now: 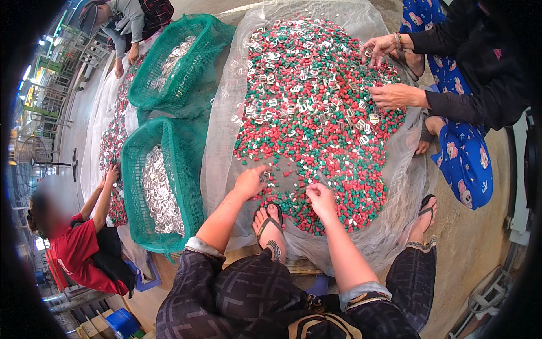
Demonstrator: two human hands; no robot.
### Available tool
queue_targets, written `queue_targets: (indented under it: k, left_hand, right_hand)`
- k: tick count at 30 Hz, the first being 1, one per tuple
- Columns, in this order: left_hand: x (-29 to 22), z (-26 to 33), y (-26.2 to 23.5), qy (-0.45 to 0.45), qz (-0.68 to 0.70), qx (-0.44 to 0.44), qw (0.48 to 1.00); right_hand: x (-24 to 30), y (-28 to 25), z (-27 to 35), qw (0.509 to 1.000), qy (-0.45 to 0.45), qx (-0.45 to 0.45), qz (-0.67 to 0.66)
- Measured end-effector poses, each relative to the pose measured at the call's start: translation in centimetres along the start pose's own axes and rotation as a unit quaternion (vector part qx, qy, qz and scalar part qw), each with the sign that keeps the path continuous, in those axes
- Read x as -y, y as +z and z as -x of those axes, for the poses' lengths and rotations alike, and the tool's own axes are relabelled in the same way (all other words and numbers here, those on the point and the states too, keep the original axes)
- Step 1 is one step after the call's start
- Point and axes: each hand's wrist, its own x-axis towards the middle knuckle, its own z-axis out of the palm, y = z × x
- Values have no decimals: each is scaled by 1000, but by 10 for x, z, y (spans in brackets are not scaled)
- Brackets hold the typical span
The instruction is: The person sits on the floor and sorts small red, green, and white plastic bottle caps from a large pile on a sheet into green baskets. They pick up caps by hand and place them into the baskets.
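Note:
A wide heap of small red, green and white pellets [316, 147] covers a pale mesh cloth [223, 147] in front of me, with many silvery slider buckles [296, 88] mixed in. My left hand [250, 182] is at the heap's near left edge, over a thinly covered patch of cloth. Its fingers are closed on a metal buckle [264, 177]. My right hand [321, 200] is low over the near middle of the heap, thumb and fingers pinched together. Whatever it may hold is too small or hidden to make out.
Left of the cloth stand two green baskets [129, 195] draped in green netting, holding loose buckles [161, 198]. A co-worker's hands [395, 96] reach over the heap from the right. Two people work at another pellet strip [116, 130] on the left. My sandaled foot [270, 226] touches the cloth's near edge.

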Motion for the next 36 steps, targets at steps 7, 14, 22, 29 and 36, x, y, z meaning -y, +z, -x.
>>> queue_targets:
  k: [7,14,22,29,36]
  left_hand:
    - [3,-7,8,-26,119,-19,992]
    - [0,-17,5,-25,389,43,920]
    - [-62,4,-8,25,425,146,893]
    - [-14,-6,13,63,-4,-71,996]
    - [0,-10,9,-52,130,-94,986]
  right_hand:
    - [0,-2,0,998,39,6,-53]
    - [15,0,8,990,85,51,-103]
    - [32,-10,18,913,219,159,-306]
    - [17,-25,10,909,234,117,-326]
    - [18,-25,10,927,222,86,-288]
